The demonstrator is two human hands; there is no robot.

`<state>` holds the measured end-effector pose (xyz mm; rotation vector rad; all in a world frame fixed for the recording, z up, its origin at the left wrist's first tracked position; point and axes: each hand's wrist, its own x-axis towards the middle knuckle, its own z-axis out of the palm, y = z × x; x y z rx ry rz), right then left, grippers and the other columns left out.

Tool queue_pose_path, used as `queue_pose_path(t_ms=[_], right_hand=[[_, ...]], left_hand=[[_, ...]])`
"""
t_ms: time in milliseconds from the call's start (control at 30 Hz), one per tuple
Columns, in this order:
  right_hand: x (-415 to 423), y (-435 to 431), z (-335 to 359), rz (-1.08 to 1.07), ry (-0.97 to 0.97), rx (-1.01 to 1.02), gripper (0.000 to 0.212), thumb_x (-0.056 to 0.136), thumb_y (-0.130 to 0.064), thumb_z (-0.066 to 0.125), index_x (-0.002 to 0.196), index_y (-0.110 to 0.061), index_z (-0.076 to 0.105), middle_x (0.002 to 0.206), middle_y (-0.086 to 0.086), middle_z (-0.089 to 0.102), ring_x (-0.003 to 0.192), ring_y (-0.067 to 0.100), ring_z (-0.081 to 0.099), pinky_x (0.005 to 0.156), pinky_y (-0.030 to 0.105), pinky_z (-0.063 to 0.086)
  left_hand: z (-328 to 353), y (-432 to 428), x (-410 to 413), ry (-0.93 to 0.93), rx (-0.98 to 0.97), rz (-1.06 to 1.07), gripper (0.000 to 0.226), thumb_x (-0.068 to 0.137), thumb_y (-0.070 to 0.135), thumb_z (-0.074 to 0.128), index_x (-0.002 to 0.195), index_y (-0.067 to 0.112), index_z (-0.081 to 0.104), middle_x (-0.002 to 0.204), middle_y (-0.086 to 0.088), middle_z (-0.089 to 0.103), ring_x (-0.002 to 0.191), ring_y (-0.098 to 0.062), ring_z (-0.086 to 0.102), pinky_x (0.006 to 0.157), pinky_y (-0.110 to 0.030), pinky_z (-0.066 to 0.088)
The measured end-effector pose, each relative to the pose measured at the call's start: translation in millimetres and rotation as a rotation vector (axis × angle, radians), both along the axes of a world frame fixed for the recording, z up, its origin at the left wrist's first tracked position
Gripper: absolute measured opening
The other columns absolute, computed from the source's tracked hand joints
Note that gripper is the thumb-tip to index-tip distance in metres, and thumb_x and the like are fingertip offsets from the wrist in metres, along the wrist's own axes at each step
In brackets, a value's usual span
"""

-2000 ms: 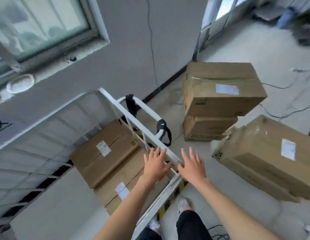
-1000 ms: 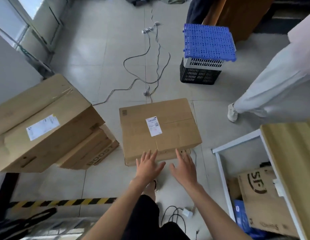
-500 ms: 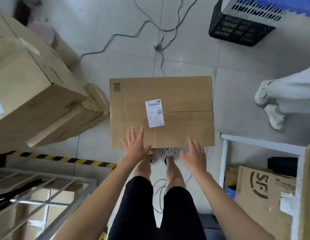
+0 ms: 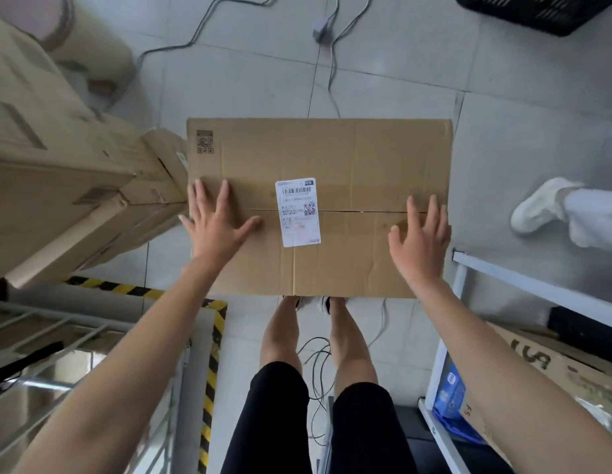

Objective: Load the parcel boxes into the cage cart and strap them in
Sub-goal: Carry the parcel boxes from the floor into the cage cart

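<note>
Just right of the tall stack of boxes (image 4: 58, 172), with the cage cart (image 4: 79, 333) at the near left, the broad cardboard parcel box (image 4: 349, 155) lay on the tiled floor in front of your feet. Your left hand (image 4: 215, 227) and right hand (image 4: 421, 241) were over its top near the left and right edges, fingers spread apart and gripping nothing, though I cannot tell whether the palms touched the card. It looked stiff and bulky rather than fragile, so I would take it under the two short sides, keeping off the centre seam beneath the shipping label (image 4: 297, 212).
</note>
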<state>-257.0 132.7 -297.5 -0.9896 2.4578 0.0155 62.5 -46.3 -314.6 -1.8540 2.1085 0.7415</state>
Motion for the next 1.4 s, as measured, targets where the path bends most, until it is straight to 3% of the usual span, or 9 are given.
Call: queue_pose_path(t_ms=[67, 133, 267, 400, 533, 633, 1000, 1200, 1400], right_hand=[[-14.0, -6.0, -3.8, -0.052, -0.041, -0.006, 0.072, 0.094, -0.041, 0.055, 0.157, -0.023, 0.027, 0.167, 0.01, 0.009, 0.152, 0.035, 0.01, 0.118, 0.055, 0.024], [-22.6, -9.0, -6.2, -0.141, -0.113, -0.014, 0.085, 0.09, -0.05, 0.058, 0.159, -0.024, 0.016, 0.169, 0.001, 0.0, 0.152, 0.032, 0.011, 0.113, 0.054, 0.033], [-27.6, -0.5, -9.9, -0.281, -0.216, -0.08, 0.106, 0.083, -0.06, 0.066, 0.16, -0.027, 0.0, 0.168, -0.006, -0.008, 0.151, 0.028, 0.019, 0.11, 0.052, 0.035], [-31.2, 5.2, -10.1, -0.464, -0.324, -0.062, 0.116, 0.07, -0.068, 0.07, 0.155, -0.042, -0.006, 0.164, 0.001, 0.019, 0.145, 0.028, 0.036, 0.107, 0.051, 0.037], [-42.7, 3.7, 7.4, -0.521, -0.355, -0.096, 0.108, 0.073, -0.058, 0.07, 0.157, -0.039, 0.005, 0.158, 0.005, 0.033, 0.141, 0.029, 0.041, 0.109, 0.048, 0.037], [-64.3, 3.5, 47.4, -0.482, -0.335, -0.092, 0.103, 0.077, -0.055, 0.069, 0.158, -0.034, 0.008, 0.158, 0.005, 0.034, 0.14, 0.029, 0.041, 0.11, 0.049, 0.036], [-107.8, 0.7, 267.7, -0.25, -0.282, -0.252, 0.101, 0.078, -0.06, 0.065, 0.157, -0.039, 0.006, 0.157, 0.007, 0.035, 0.138, 0.032, 0.043, 0.108, 0.052, 0.037], [-46.9, -22.6, 337.0, -0.016, -0.343, -0.353, 0.098, 0.083, -0.058, 0.065, 0.158, -0.036, 0.004, 0.159, 0.009, 0.031, 0.139, 0.033, 0.042, 0.105, 0.05, 0.04], [63.1, -37.5, 374.1, 0.265, -0.424, -0.394, 0.099, 0.084, -0.062, 0.061, 0.158, -0.035, 0.002, 0.161, 0.008, 0.028, 0.141, 0.033, 0.039, 0.107, 0.051, 0.038]], left_hand=[[1.1, -14.9, 7.2, 0.074, 0.011, 0.073, 0.106, 0.075, 0.077, 0.063, 0.158, 0.036, 0.012, 0.168, -0.01, -0.008, 0.154, -0.03, -0.007, 0.118, -0.063, 0.013], [1.1, -24.3, 16.3, 0.213, 0.081, 0.279, 0.115, 0.069, 0.073, 0.073, 0.157, 0.041, 0.005, 0.168, -0.007, -0.006, 0.154, -0.029, 0.005, 0.12, -0.053, 0.022], [0.2, -28.0, 29.0, 0.364, 0.199, 0.474, 0.138, 0.057, 0.068, 0.085, 0.157, 0.036, -0.005, 0.164, -0.007, 0.019, 0.149, -0.025, 0.026, 0.117, -0.042, 0.029], [1.9, -23.4, 26.4, 0.365, 0.196, 0.552, 0.138, 0.051, 0.068, 0.088, 0.156, 0.019, 0.013, 0.156, -0.009, 0.036, 0.141, -0.025, 0.039, 0.116, -0.046, 0.036], [22.3, -14.3, 14.5, 0.344, 0.153, 0.578, 0.126, 0.051, 0.067, 0.087, 0.15, 0.018, 0.025, 0.144, -0.007, 0.051, 0.129, -0.025, 0.053, 0.107, -0.04, 0.045], [59.5, -6.2, 0.2, 0.345, 0.125, 0.585, 0.123, 0.051, 0.068, 0.087, 0.148, 0.021, 0.028, 0.141, -0.004, 0.055, 0.125, -0.024, 0.056, 0.102, -0.038, 0.048], [271.1, 70.7, -15.6, 0.439, -0.078, 0.73, 0.12, 0.055, 0.07, 0.083, 0.151, 0.025, 0.027, 0.144, -0.002, 0.054, 0.128, -0.028, 0.054, 0.108, -0.047, 0.044], [358.5, 128.1, 58.8, 0.479, -0.225, 0.864, 0.12, 0.052, 0.074, 0.083, 0.147, 0.026, 0.028, 0.145, -0.005, 0.051, 0.128, -0.033, 0.053, 0.107, -0.056, 0.043], [430.9, 218.5, 174.1, 0.457, -0.42, 1.076, 0.111, 0.043, 0.077, 0.084, 0.135, 0.03, 0.04, 0.131, 0.001, 0.06, 0.117, -0.026, 0.06, 0.104, -0.052, 0.047]])
